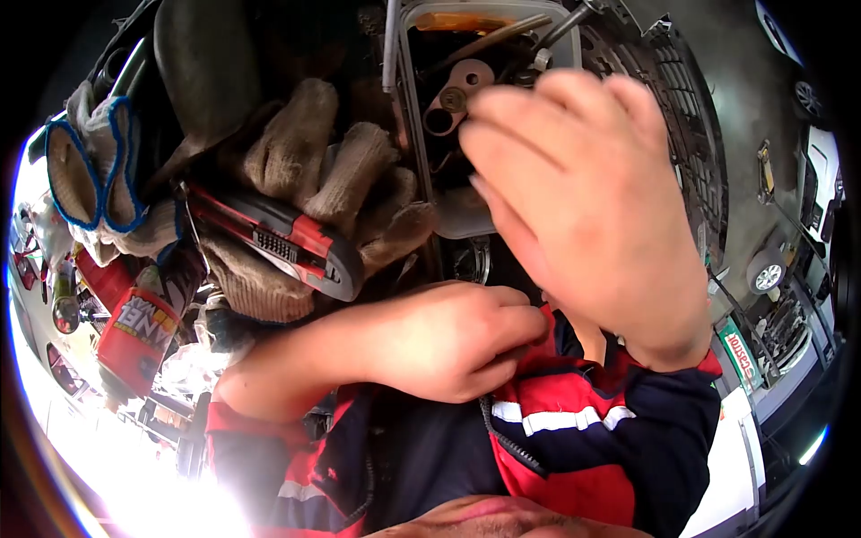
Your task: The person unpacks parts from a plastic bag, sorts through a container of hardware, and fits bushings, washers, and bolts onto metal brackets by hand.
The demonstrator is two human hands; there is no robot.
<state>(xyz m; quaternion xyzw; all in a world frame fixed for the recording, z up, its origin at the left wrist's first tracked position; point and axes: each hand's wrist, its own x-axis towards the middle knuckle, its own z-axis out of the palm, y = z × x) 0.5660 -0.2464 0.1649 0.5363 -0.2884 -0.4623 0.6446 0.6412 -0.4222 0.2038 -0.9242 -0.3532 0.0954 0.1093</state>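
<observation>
My right hand [592, 188] is over a clear plastic box [414, 161], its back toward me. The fingers bend loosely and their tips are partly hidden. Its thumb stands apart from the index finger, and nothing shows between them. Beside its fingertips, in the box, lies a pale metal link-shaped part [473, 75] with round holes. My left hand [466, 341] is lower, in front of my red and navy jacket [574, 403]. Its fingers are curled in, and whatever they hold is hidden. Left of the box, a red and black utility knife [278, 238] rests on knitted work gloves [300, 134].
More gloves with blue cuffs [112, 170] hang at the left, near a red labelled can [134, 336]. A wooden-looking rod [493, 40] lies in the box. Black grille-like parts [686, 108] are on the right, with a loose wheel [765, 271] on the floor beyond.
</observation>
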